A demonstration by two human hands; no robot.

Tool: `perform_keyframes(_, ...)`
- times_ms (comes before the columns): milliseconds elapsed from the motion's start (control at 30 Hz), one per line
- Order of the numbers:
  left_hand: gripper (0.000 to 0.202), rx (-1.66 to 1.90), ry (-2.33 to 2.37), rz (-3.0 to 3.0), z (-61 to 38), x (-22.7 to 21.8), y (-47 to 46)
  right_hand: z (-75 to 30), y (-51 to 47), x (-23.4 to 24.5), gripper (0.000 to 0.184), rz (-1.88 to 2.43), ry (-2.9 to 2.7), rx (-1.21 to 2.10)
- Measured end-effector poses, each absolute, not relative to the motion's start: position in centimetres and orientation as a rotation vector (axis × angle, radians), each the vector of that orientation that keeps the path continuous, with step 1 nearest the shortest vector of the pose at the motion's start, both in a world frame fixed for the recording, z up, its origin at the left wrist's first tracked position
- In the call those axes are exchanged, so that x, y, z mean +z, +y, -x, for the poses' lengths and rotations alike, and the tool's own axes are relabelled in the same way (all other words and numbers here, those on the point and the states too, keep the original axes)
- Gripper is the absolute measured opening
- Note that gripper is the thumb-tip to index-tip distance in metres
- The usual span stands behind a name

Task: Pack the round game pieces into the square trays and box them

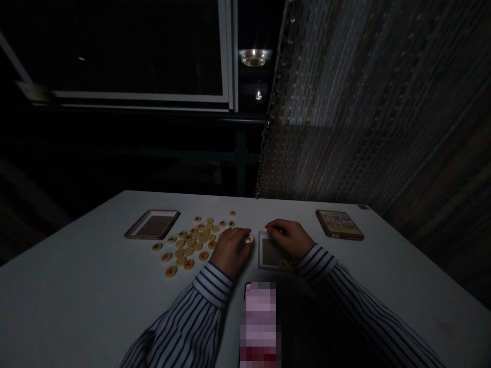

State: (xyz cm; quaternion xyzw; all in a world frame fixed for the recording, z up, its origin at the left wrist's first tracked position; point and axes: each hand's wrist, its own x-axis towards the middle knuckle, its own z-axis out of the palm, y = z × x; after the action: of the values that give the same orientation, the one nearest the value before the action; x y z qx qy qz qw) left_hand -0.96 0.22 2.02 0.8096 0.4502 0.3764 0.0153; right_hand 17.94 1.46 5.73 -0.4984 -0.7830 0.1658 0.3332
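My left hand rests on the white table with its fingers closed around a round cream game piece at the fingertips. Left of it lie several more cream discs with red or dark marks, scattered loosely. My right hand is curled over the far edge of a small shallow box tray; what its fingers hold, if anything, is hidden. A disc sits in the tray's near corner. Both arms wear blue-striped white sleeves.
An open shallow box half lies at the far left of the discs. A printed box lid sits at the far right. A phone lies near the front edge. A beaded curtain hangs behind; the room is dark.
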Motion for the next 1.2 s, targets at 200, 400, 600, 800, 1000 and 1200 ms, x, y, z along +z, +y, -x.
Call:
perform_keyframes(200,0.027,1.152,1.376,-2.514,-0.3,2.7,0.7,-18.7,1.6,5.5,0.021,1.306,-2.022,0.460)
perform_keyframes(400,0.028,1.185,1.356,-2.477,-1.2,2.5,1.5,-19.3,1.7,5.2,0.020,1.328,-2.006,0.475)
perform_keyframes(600,0.026,1.218,1.359,-2.449,-1.5,1.1,1.7,-19.7,1.9,5.2,0.019,1.349,-2.041,0.455)
perform_keyframes(800,0.024,1.201,1.334,-2.437,-1.7,0.2,1.3,-19.6,2.2,4.8,0.019,1.348,-2.102,0.459)
perform_keyframes(1000,0.022,1.229,1.307,-2.438,-2.2,-0.2,0.9,-19.2,2.2,4.1,0.016,1.328,-2.173,0.566)
perform_keyframes(1200,0.022,1.274,1.269,-2.451,-2.3,-0.4,0.7,-19.1,2.3,3.3,0.019,1.341,-2.116,0.766)
